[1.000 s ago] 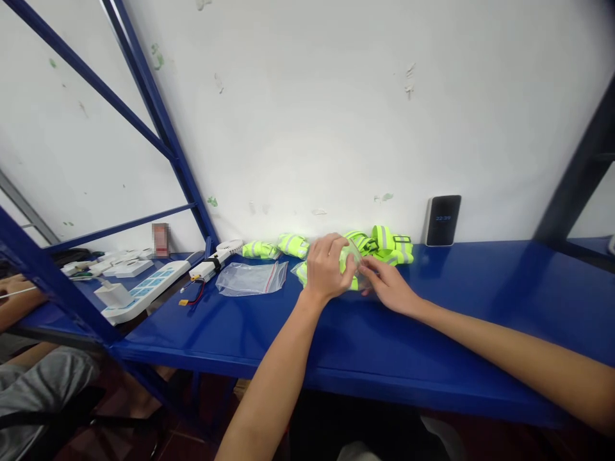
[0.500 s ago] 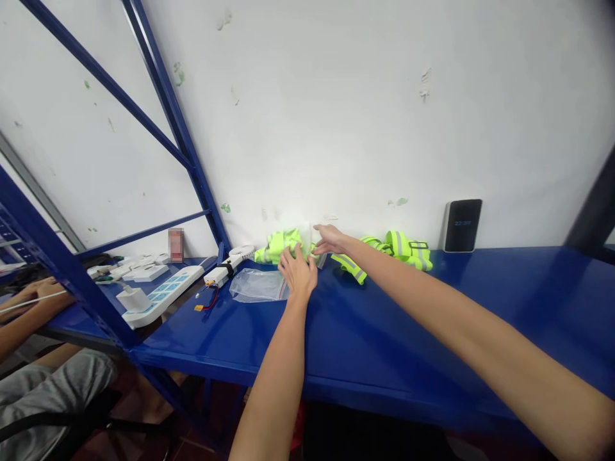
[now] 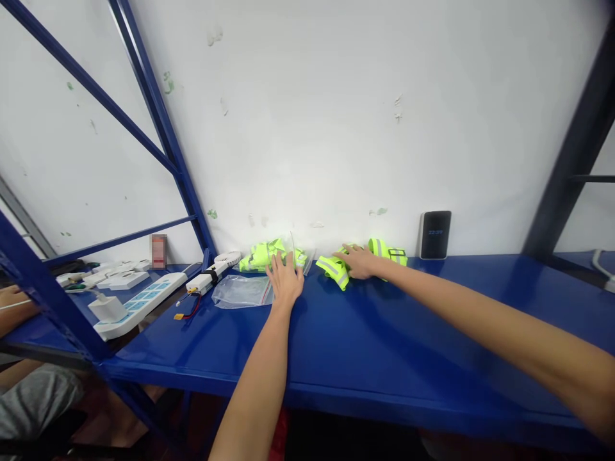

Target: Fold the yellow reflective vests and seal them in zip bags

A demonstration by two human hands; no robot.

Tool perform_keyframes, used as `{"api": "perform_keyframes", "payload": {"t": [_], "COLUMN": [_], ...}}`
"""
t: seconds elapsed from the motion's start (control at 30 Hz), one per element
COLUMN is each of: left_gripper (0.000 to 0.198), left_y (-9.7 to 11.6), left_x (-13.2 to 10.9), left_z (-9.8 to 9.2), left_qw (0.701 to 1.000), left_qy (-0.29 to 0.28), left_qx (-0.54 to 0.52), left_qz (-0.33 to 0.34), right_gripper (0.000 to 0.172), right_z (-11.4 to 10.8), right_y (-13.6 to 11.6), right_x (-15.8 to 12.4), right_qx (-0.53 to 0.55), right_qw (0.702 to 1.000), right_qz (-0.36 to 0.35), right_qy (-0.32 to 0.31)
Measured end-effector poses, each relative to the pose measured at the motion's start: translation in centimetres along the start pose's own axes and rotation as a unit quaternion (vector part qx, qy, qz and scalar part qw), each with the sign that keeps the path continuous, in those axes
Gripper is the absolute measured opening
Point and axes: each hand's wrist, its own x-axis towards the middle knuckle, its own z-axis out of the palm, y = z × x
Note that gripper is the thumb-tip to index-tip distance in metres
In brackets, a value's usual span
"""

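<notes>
My left hand (image 3: 284, 280) lies with fingers stretched out on the blue shelf (image 3: 365, 339), its fingertips against a bagged pile of neon yellow reflective bands (image 3: 266, 253) by the wall. An empty clear zip bag (image 3: 240, 291) lies just left of that hand. My right hand (image 3: 358, 261) rests palm down on a second pile of loose neon yellow reflective bands (image 3: 336, 269), fingers spread over them. Neither hand grips anything that I can see.
A dark phone (image 3: 435, 234) leans upright against the white wall at the right. At the left lie a small white fan (image 3: 211, 272), a red-wired connector (image 3: 187, 309), a white power strip (image 3: 134, 306) and small white items. Another person's arm (image 3: 12, 307) shows at far left. Blue diagonal frame bars (image 3: 158, 128) rise on the left.
My right hand has moved from the left pile by the wall to the right pile of bands. My left hand has stayed by the bagged bands and flattened out. The camera shifted slightly.
</notes>
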Motion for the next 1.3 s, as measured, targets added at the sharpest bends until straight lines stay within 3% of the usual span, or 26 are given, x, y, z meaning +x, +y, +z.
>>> {"api": "perform_keyframes", "payload": {"t": [0.07, 0.17, 0.3, 0.4, 0.53, 0.6, 0.77, 0.83, 0.9, 0.97, 1.07, 1.13, 1.3], "left_gripper": [0.044, 0.037, 0.03, 0.028, 0.028, 0.027, 0.028, 0.027, 0.03, 0.042, 0.063, 0.07, 0.062], "left_y": [0.2, 0.5, 1.1, 1.4, 1.6, 1.8, 2.7, 2.9, 2.5, 1.7, -0.2, -1.2, -2.1], "left_x": [-0.1, 0.0, 0.2, 0.2, -0.1, -0.4, -0.7, -0.6, -0.3, 0.1, 0.5, 0.6, 0.7], "left_z": [-0.2, -0.3, -0.4, -0.5, -0.8, -1.1, -2.1, -2.5, -2.8, -3.0, -3.3, -3.7, -5.7], "left_qw": [0.999, 0.993, 0.979, 0.965, 0.958, 0.962, 0.973, 0.984, 0.994, 1.0, 0.988, 0.978, 0.959], "left_qy": [0.003, 0.01, 0.007, -0.014, -0.072, -0.07, 0.023, 0.066, 0.072, 0.012, -0.149, -0.207, -0.246], "left_qx": [-0.017, -0.068, -0.156, -0.222, -0.252, -0.238, -0.184, -0.13, -0.064, -0.014, 0.008, 0.022, 0.084], "left_qz": [0.037, 0.092, 0.129, 0.138, 0.112, 0.114, 0.136, 0.105, 0.046, -0.016, -0.05, -0.027, 0.114], "right_gripper": [0.079, 0.076, 0.07, 0.07, 0.071, 0.071, 0.069, 0.075, 0.075, 0.071, 0.07, 0.067, 0.052], "right_z": [1.0, 1.7, 2.5, 3.4, 3.8, 3.4, 2.8, 3.1, 3.6, 4.0, 4.1, 3.9, 3.6], "right_y": [-0.2, -1.0, -2.1, -2.5, -1.8, -1.3, -0.6, -0.6, -0.5, -0.4, -0.3, -0.3, -0.4], "right_x": [0.5, -0.1, -3.5, -7.0, -10.5, -11.2, -11.0, -10.7, -10.5, -10.3, -10.3, -10.4, -11.3], "right_qx": [-0.006, 0.003, 0.047, 0.073, 0.173, 0.229, 0.226, 0.214, 0.223, 0.235, 0.243, 0.249, 0.279], "right_qw": [1.0, 0.999, 0.98, 0.966, 0.953, 0.941, 0.937, 0.952, 0.961, 0.963, 0.961, 0.958, 0.944], "right_qz": [0.001, -0.03, -0.162, -0.194, -0.18, -0.175, -0.131, -0.1, -0.08, -0.074, -0.082, -0.09, -0.137], "right_qy": [-0.014, 0.02, 0.106, 0.155, 0.174, 0.177, 0.231, 0.196, 0.145, 0.111, 0.104, 0.112, 0.114]}}
